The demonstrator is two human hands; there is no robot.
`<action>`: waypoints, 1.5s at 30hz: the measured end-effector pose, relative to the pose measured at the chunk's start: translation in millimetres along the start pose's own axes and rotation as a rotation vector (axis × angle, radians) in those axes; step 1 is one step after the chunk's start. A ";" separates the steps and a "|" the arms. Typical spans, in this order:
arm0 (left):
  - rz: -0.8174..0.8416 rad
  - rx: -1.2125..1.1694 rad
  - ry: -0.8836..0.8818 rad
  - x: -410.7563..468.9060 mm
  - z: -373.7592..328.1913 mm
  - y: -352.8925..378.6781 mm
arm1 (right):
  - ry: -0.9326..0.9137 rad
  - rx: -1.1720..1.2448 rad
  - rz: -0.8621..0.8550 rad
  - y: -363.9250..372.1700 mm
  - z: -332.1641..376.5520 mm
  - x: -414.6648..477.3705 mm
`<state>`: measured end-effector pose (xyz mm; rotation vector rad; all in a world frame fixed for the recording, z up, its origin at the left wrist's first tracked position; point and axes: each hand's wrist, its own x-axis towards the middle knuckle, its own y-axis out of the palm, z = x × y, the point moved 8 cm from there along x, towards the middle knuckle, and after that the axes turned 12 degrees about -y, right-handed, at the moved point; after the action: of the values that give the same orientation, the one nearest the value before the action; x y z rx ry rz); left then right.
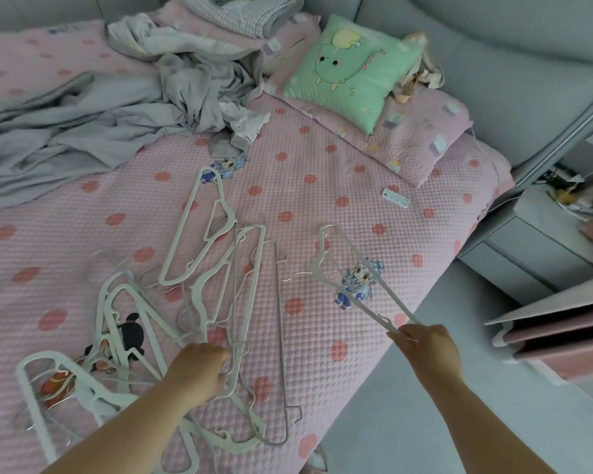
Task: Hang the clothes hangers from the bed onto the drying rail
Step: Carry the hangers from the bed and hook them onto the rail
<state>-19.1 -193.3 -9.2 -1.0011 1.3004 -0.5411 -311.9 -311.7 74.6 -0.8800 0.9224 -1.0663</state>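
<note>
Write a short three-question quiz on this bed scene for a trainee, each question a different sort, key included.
1. True or false: the right hand holds a white hanger lifted off the bedspread.
2. Multiple choice: the left hand is (A) on the green pillow, (B) on the pile of hangers, (C) on the grey clothes.
3. Fill in: the small white remote lies below the ____ pillow.

Key: 1 true; 2 B; 3 green.
</note>
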 end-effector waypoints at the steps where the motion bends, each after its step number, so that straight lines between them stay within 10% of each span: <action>1: 0.005 -0.043 -0.016 0.2 -2.6 -8.3 | -0.011 -0.006 -0.036 -9.6 3.3 -1.8; 8: -0.011 -0.355 0.072 -2.6 -61.1 -81.5 | -0.140 -0.410 -0.300 -102.9 35.1 -19.8; 23: 0.272 -0.974 0.476 -128.4 -304.1 -212.7 | 0.091 0.349 -0.720 -212.5 -62.4 -190.8; 36: 0.501 -0.957 0.579 -378.7 -508.4 -141.7 | 0.025 -0.509 -0.901 -291.4 -135.6 -450.1; 45: 0.437 -0.897 0.861 -537.2 -599.4 -121.5 | 0.154 -0.436 -0.921 -345.5 -218.3 -620.3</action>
<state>-691.2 3.5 405.8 -1.1711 2.5892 0.0165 -756.7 168.6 425.7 -1.6917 0.8994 -1.7618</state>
